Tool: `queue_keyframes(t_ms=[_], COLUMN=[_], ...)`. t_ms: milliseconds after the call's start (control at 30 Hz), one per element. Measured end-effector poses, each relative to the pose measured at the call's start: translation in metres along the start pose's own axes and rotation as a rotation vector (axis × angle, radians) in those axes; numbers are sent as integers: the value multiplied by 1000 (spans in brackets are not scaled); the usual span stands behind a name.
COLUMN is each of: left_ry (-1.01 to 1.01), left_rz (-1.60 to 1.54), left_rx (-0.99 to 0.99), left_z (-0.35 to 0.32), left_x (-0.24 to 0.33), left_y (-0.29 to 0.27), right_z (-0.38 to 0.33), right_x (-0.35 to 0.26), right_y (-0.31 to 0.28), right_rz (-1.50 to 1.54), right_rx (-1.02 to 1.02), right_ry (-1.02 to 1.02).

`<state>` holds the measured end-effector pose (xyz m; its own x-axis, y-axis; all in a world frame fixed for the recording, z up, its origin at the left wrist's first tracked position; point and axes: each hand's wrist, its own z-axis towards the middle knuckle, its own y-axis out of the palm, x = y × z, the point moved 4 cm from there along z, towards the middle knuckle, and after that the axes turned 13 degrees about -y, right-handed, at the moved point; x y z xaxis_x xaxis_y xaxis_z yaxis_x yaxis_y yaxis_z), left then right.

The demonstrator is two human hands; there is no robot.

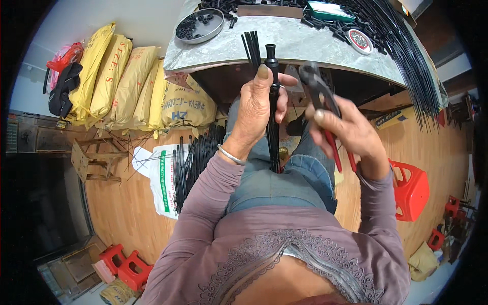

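My left hand [256,104] is closed round a slim black tube [271,63] that stands upright over my lap. The tube has a stepped, ringed top end, and its lower part runs down between my legs. Several thin black rods [251,47] rise just left of it, beside my thumb. My right hand [351,127] grips red-handled pliers [317,84]. Their dark jaws are blurred and point up and left, a short way right of the tube and apart from it.
Ahead stands a grey-topped table [290,40] with a round tray [200,25] of black parts, a small round dish [359,41] and long black rods [414,61]. Yellow sacks [122,81] lean at left. More rods [201,157] lie by a white sack [157,178]. A red stool [412,190] stands right.
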<state>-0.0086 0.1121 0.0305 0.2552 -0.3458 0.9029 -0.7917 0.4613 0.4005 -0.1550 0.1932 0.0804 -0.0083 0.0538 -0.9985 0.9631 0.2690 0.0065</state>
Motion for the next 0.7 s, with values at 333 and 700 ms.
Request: queue_keyframes(t_ms=[333,700], left_ry=[-43,-42], left_rz=[24,54], left_rx=[-105,-101], left_z=[1,-2], left_x=[-4,-4], left_y=[23,27], right_z=[-26,-29], right_x=[22,4], right_y=[8,8], right_rz=[158,363], right_rx=[-97,-132], right_ry=[258,356])
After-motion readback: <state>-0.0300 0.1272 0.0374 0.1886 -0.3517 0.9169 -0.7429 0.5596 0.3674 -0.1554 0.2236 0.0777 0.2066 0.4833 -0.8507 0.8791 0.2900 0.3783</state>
